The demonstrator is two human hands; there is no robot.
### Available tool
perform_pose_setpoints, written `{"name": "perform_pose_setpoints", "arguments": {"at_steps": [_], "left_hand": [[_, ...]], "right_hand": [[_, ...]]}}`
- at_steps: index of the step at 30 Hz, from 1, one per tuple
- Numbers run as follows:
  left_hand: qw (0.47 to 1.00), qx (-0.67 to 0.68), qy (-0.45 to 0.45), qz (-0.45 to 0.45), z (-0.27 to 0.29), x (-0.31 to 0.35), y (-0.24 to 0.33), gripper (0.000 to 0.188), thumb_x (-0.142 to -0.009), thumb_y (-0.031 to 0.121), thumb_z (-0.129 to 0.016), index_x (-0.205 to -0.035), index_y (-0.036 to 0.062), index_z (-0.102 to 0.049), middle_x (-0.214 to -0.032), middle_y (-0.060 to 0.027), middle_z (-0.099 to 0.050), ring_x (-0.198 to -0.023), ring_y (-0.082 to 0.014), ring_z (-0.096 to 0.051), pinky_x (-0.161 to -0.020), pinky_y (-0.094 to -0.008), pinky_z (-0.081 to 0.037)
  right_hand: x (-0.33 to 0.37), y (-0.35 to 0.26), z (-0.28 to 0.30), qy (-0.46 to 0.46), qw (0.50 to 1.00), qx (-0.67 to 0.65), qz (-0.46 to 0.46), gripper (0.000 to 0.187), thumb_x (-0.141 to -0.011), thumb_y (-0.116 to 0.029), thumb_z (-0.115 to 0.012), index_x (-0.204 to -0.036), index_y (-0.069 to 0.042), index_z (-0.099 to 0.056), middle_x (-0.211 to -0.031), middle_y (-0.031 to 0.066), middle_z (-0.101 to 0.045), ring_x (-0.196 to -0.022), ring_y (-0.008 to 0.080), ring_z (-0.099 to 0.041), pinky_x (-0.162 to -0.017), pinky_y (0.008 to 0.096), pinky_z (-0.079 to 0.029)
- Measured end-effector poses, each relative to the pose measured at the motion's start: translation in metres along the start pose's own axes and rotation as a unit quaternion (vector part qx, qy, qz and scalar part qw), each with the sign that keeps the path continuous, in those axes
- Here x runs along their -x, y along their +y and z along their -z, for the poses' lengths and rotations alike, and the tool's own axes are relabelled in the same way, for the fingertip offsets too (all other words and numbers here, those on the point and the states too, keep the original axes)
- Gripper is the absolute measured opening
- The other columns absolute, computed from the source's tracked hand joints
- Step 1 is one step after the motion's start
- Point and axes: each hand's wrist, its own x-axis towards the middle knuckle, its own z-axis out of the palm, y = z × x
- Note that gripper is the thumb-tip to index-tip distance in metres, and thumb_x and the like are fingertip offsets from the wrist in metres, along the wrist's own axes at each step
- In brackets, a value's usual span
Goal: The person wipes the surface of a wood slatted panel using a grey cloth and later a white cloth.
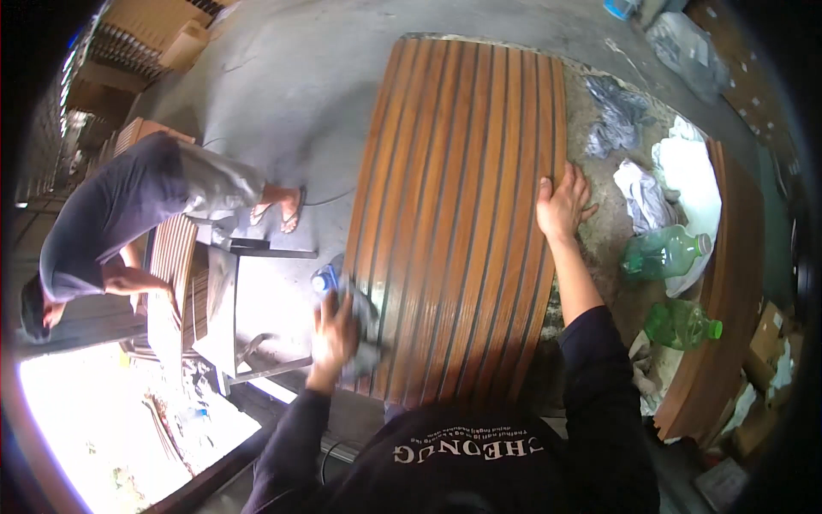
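On the bench (602, 244), two translucent green plastic bottles (661, 256) lie right of the glossy brown slatted-wood panel (462, 188). Left hand (335, 332): holding crumpled grey cloth (365, 319), left edge. Right hand (562, 206): spread, right edge.

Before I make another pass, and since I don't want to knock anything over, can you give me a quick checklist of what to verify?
1. Cloth at the panel: ok, it is at the left edge.
2. Left hand firm on the cloth: cannot tell, the grip is partly hidden.
3. Right hand free of tools: ok, it is spread at the panel's right edge.
4. Green bottles off the panel: ok, both are to its right.
5. Bottles upright: cannot tell from this wide overhead view.
6. Co-worker apart from the panel: ok, bent over slatted wood off to the left.
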Motion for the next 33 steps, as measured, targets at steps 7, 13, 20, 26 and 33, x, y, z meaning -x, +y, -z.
{"name": "perform_pose_setpoints", "arguments": {"at_steps": [7,13,20,26,33], "left_hand": [[0.995,0.002,-0.045,0.094,0.065,0.151,0.032,0.038,-0.078,0.022,-0.061,-0.115,0.0134,-0.059,-0.117,-0.0172,-0.051,-0.100,-0.0367,-0.053,-0.084,-0.0436,-0.046],[0.992,0.062,0.064,0.086,0.020,0.092,0.042,0.030,-0.076,0.017,-0.060,-0.106,0.0164,-0.063,-0.105,-0.0131,-0.053,-0.091,-0.0325,-0.057,-0.073,-0.0386,-0.050],[0.978,0.017,0.197,0.068,0.015,-0.106,0.030,0.014,-0.079,0.017,-0.053,-0.089,0.0105,-0.061,-0.095,-0.0132,-0.053,-0.086,-0.0326,-0.057,-0.069,-0.0411,-0.049],[0.988,0.037,0.142,0.047,0.008,-0.018,0.033,0.023,-0.078,0.015,-0.059,-0.100,0.0133,-0.062,-0.093,-0.0154,-0.053,-0.085,-0.0339,-0.056,-0.071,-0.0422,-0.047],[0.991,0.019,0.038,0.124,0.016,0.110,0.042,0.030,-0.075,0.014,-0.060,-0.105,0.0131,-0.064,-0.093,-0.0135,-0.053,-0.084,-0.0317,-0.056,-0.070,-0.0399,-0.049]], "right_hand": [[0.009,-0.001,0.007,-0.060,0.998,0.017,0.002,0.058,-0.092,-0.040,-0.042,-0.141,-0.014,-0.026,-0.148,0.0056,-0.020,-0.138,0.0291,-0.012,-0.104,0.0643,-0.007],[0.081,0.031,0.005,-0.062,0.996,0.030,0.052,0.061,-0.092,-0.037,-0.041,-0.143,-0.011,-0.020,-0.148,0.0107,-0.021,-0.138,0.0330,-0.014,-0.105,0.0611,-0.010],[0.097,0.009,0.019,-0.048,0.993,-0.022,0.102,0.058,-0.091,-0.033,-0.043,-0.140,-0.008,-0.025,-0.145,0.0132,-0.025,-0.135,0.0352,-0.020,-0.105,0.0613,-0.011],[0.091,0.022,0.023,-0.050,0.995,-0.033,0.080,0.057,-0.091,-0.032,-0.043,-0.140,-0.010,-0.026,-0.145,0.0118,-0.026,-0.136,0.0352,-0.018,-0.106,0.0603,-0.009],[0.094,0.021,0.020,-0.027,0.994,-0.031,0.104,0.054,-0.091,-0.031,-0.043,-0.140,-0.012,-0.027,-0.145,0.0100,-0.027,-0.136,0.0342,-0.018,-0.106,0.0595,-0.008]]}}
